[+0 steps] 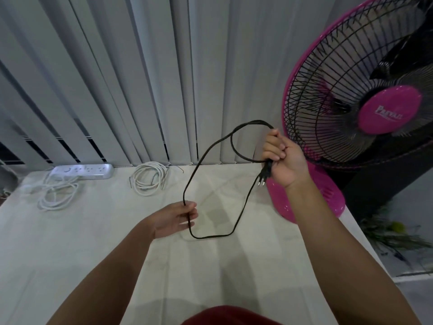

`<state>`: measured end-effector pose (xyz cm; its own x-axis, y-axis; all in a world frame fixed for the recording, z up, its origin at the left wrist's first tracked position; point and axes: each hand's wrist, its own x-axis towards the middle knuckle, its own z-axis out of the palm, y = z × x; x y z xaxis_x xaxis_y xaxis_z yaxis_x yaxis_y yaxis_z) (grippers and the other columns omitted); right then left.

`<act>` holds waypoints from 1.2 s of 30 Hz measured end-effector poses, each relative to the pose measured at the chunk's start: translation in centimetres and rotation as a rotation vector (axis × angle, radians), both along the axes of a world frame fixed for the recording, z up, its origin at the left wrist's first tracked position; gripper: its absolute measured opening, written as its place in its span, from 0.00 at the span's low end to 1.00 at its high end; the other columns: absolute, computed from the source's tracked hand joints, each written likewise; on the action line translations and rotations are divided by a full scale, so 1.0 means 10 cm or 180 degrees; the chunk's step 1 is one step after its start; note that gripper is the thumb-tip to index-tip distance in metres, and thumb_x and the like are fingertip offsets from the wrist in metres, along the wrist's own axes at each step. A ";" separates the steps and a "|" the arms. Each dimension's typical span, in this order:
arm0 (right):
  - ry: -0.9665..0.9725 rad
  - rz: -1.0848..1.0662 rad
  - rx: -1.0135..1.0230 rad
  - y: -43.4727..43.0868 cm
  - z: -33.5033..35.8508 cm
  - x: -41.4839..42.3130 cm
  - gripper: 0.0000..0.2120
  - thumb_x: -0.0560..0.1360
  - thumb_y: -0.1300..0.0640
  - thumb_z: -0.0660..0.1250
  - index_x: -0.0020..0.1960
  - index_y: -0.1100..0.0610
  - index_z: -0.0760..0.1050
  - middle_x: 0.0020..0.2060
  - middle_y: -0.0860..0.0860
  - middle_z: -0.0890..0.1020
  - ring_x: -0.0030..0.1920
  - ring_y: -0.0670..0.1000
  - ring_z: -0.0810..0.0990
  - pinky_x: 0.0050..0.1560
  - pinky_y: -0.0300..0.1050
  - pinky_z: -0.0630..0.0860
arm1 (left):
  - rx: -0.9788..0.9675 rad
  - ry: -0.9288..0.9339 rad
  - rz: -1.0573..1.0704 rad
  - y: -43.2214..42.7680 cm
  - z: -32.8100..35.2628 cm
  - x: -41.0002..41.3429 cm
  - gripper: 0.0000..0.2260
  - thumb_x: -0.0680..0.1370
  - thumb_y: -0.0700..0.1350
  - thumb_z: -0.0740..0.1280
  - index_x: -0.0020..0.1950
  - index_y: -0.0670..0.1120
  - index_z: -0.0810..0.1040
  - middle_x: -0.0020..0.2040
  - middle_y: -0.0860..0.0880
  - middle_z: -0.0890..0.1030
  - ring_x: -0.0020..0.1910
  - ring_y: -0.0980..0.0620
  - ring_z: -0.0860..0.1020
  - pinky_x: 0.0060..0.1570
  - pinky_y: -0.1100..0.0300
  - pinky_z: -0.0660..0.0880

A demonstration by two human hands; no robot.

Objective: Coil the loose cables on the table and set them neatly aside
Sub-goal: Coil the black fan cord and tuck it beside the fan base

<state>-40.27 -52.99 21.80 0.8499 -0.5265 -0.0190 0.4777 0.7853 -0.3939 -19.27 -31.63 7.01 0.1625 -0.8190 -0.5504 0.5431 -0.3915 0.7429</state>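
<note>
Right hand (282, 158) and left hand (175, 219) hold one black cable (199, 160).

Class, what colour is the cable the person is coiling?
Black, including its two-pin plug; the cable shows clearly in the head view.

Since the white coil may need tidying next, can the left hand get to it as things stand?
Probably not right away: the left hand has its fingers pinched on the black power cord. The bare table between it and the white cable coil leaves the way free once it lets go.
</note>
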 end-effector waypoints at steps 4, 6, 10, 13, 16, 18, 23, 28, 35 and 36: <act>0.0789 -0.0595 -0.0486 -0.01 -0.08 0.06 0.15 0.83 0.56 0.51 0.40 0.56 0.68 0.20 0.45 0.64 0.17 0.42 0.60 0.19 0.33 0.57 | -0.0337 0.0594 0.1205 -0.06 -0.03 0.10 0.05 0.79 0.39 0.64 0.53 0.43 0.78 0.41 0.49 0.81 0.34 0.56 0.81 0.37 0.64 0.80; 0.1070 -0.0717 -0.0584 0.04 -0.18 0.12 0.15 0.83 0.55 0.52 0.39 0.55 0.68 0.20 0.44 0.64 0.18 0.41 0.59 0.19 0.33 0.57 | -0.0162 -0.0027 0.1436 -0.15 0.05 0.12 0.05 0.79 0.40 0.65 0.52 0.43 0.78 0.42 0.49 0.81 0.27 0.60 0.76 0.28 0.69 0.75; 0.1334 -0.0707 -0.0652 0.15 -0.32 0.23 0.14 0.83 0.54 0.54 0.40 0.55 0.69 0.21 0.45 0.64 0.19 0.41 0.60 0.20 0.34 0.60 | 0.0595 -0.3099 0.0354 -0.30 0.23 0.09 0.10 0.79 0.47 0.64 0.50 0.43 0.83 0.37 0.49 0.84 0.24 0.59 0.71 0.26 0.67 0.66; 0.1757 -0.0942 -0.1230 0.17 -0.35 0.30 0.14 0.83 0.54 0.54 0.40 0.55 0.69 0.21 0.45 0.67 0.20 0.43 0.62 0.21 0.36 0.63 | 0.0798 -0.4722 -0.1272 -0.43 0.47 -0.11 0.11 0.79 0.52 0.62 0.53 0.52 0.83 0.45 0.52 0.82 0.46 0.50 0.80 0.39 0.62 0.70; 0.2717 -0.1213 -0.2517 0.17 -0.39 0.35 0.14 0.82 0.53 0.53 0.40 0.55 0.70 0.23 0.46 0.71 0.20 0.43 0.66 0.23 0.37 0.65 | 0.0488 -0.5012 -0.2456 -0.55 0.65 -0.34 0.12 0.80 0.53 0.61 0.59 0.56 0.80 0.47 0.54 0.72 0.57 0.49 0.75 0.46 0.60 0.67; 0.3223 -0.1142 -0.3284 0.18 -0.45 0.35 0.15 0.81 0.53 0.53 0.39 0.54 0.70 0.25 0.48 0.74 0.20 0.43 0.68 0.25 0.39 0.67 | 0.0105 -0.4901 -0.2746 -0.61 0.75 -0.44 0.12 0.80 0.52 0.61 0.61 0.57 0.80 0.46 0.53 0.69 0.56 0.49 0.74 0.48 0.58 0.69; 0.3746 -0.0408 -0.4230 0.29 -0.66 0.27 0.14 0.80 0.49 0.53 0.39 0.51 0.69 0.28 0.50 0.80 0.27 0.49 0.78 0.37 0.50 0.76 | -0.0837 -0.4774 -0.2212 -0.75 0.95 -0.41 0.10 0.80 0.48 0.63 0.57 0.52 0.82 0.42 0.50 0.72 0.45 0.51 0.73 0.50 0.58 0.69; 0.3612 0.0189 -0.4099 0.36 -0.64 0.21 0.14 0.81 0.50 0.52 0.41 0.55 0.69 0.26 0.50 0.80 0.28 0.52 0.79 0.34 0.46 0.75 | -0.1025 -0.4678 -0.1594 -0.79 1.00 -0.28 0.07 0.78 0.51 0.65 0.52 0.53 0.82 0.41 0.54 0.74 0.42 0.57 0.73 0.46 0.62 0.68; 0.2877 0.0667 -0.2273 0.42 -0.62 0.08 0.17 0.82 0.49 0.54 0.42 0.57 0.72 0.21 0.47 0.63 0.20 0.45 0.60 0.21 0.36 0.57 | -0.0818 -0.3992 -0.0611 -0.91 1.00 -0.16 0.16 0.69 0.57 0.75 0.40 0.47 0.76 0.29 0.55 0.71 0.25 0.60 0.66 0.26 0.70 0.63; 0.2753 0.0801 -0.2024 0.41 -0.61 0.05 0.17 0.82 0.47 0.54 0.41 0.57 0.72 0.21 0.46 0.61 0.19 0.44 0.58 0.19 0.36 0.56 | -0.0771 -0.4037 -0.0721 -0.92 0.99 -0.15 0.17 0.69 0.58 0.74 0.39 0.46 0.75 0.29 0.55 0.70 0.25 0.60 0.65 0.25 0.70 0.63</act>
